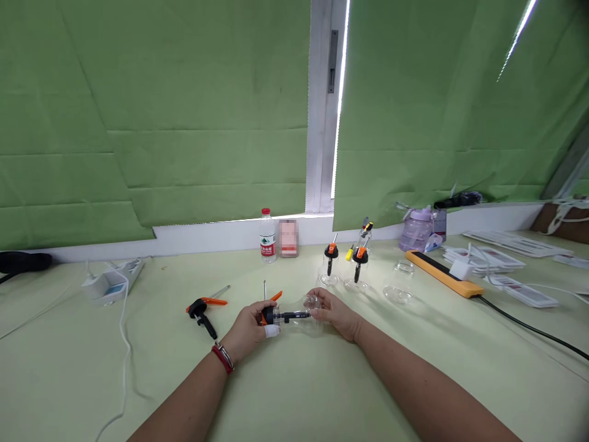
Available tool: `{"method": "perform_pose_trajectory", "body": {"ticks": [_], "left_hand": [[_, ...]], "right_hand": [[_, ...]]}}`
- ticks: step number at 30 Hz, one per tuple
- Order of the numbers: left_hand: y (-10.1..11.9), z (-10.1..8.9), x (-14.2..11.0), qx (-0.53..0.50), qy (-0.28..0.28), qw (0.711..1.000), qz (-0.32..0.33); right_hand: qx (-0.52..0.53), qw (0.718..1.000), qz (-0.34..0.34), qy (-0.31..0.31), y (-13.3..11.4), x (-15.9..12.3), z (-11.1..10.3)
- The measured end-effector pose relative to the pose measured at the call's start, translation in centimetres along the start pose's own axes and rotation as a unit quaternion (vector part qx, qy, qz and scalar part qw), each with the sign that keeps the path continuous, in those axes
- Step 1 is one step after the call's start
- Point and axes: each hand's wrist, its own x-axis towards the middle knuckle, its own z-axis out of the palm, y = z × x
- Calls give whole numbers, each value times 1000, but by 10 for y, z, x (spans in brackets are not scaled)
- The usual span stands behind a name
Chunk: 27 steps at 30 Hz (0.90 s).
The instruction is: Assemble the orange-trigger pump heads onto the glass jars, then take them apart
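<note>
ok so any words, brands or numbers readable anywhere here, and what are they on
None can be read for certain.
Water bottle: red label with white marks, too small to read.
Box beside it: blurred out.
Flat packs at right: print too small.
Purple jug: no legible text.
Clear bottle in the hands: no label visible.

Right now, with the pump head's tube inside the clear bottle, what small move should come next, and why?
Probably seat and twist the black-and-orange pump head onto the neck. The left hand grips that head, and the right hand holds the clear bottle lying sideways between them. Its tube already runs inside the bottle, and two finished bottles behind stand with heads fitted.
</note>
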Motion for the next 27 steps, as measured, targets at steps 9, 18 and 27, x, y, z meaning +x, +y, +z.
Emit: {"method": "perform_pose_trajectory", "body": {"ticks": [9, 18, 27], "left_hand": [[3, 2, -1, 2, 0, 1000, 0], [-2, -2, 1, 28, -14, 999, 9], [3, 2, -1, 28, 0, 999, 18]], "right_hand": [[3, 1000, 8, 12, 2, 1, 1], [-4, 1000, -4, 18, 2, 0, 3], [-30, 998, 2, 57, 4, 3, 8]]}}
